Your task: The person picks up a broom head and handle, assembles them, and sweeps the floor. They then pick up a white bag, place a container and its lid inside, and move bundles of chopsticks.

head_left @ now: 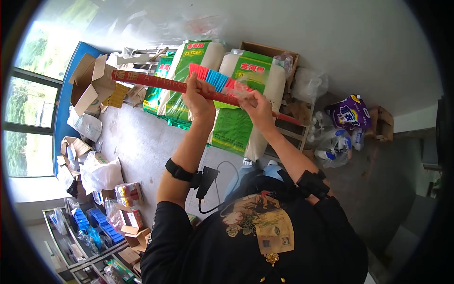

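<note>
Your left hand (198, 100) and right hand (260, 111) are both clenched round the red broom (156, 84), held crosswise before the green sacks (236, 125), and swinging it could drive its long end into the cardboard box (90, 83) just beside it.

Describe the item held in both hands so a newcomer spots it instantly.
Find the big green-and-white sacks. In front of them, the left hand and right hand hold a long red broom. Only it has pink and blue bristles.
</note>
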`<state>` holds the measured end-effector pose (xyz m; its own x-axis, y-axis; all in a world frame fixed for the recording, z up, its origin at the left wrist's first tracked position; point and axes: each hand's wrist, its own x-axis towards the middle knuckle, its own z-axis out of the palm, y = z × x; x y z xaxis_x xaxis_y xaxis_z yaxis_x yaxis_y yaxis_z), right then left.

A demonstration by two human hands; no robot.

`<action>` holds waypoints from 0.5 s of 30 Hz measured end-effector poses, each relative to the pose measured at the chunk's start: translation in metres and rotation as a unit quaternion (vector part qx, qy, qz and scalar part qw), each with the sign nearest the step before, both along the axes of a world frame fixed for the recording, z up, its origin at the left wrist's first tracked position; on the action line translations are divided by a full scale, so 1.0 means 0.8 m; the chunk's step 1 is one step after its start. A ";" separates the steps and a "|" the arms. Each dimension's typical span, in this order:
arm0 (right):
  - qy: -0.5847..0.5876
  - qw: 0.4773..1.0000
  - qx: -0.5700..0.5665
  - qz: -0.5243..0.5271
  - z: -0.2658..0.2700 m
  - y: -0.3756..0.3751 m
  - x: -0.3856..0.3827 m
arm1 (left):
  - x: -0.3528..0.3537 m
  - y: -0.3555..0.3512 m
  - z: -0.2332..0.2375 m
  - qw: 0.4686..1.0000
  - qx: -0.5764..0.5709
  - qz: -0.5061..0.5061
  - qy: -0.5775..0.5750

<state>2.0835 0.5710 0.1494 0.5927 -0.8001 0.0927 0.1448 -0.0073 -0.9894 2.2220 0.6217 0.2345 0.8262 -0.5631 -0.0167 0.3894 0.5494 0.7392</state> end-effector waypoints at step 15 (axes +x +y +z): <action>-0.199 0.897 0.393 -0.010 -0.001 0.004 -0.005 | -0.010 -0.008 0.032 0.992 -0.005 -0.100 -0.077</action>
